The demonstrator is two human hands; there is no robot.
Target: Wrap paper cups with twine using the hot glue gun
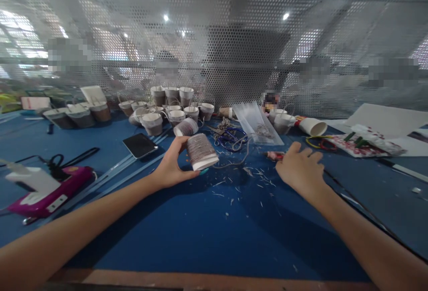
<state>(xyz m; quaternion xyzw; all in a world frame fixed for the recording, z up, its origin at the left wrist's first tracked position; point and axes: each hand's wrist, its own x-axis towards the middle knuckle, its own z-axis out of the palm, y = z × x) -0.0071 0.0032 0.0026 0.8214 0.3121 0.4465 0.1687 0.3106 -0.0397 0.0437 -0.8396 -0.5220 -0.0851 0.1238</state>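
Observation:
My left hand (174, 164) is closed around a paper cup (201, 152) wound with brown-grey cord. The cup lies tilted, with its white rim toward the lower right, and a loose cord tail (234, 164) trails from it across the table. At the right, my right hand (299, 168) has its fingers curled at a small red-labelled tube (275, 155). The tube's dark tip points left, and its other end is hidden by the hand. Behind the left hand lies another cord-wrapped cup (186, 127). Blue-handled scissors (232, 139) rest beside tangled cord (223, 126).
Several small cord-wrapped cups with handles (152, 124) stand along the back. To the left are a phone (139, 145) and a purple power strip (50, 195). A clear plastic bag (259, 124) and a cup on its side (313, 126) lie toward the right. Fibre scraps litter the blue tabletop (207, 237).

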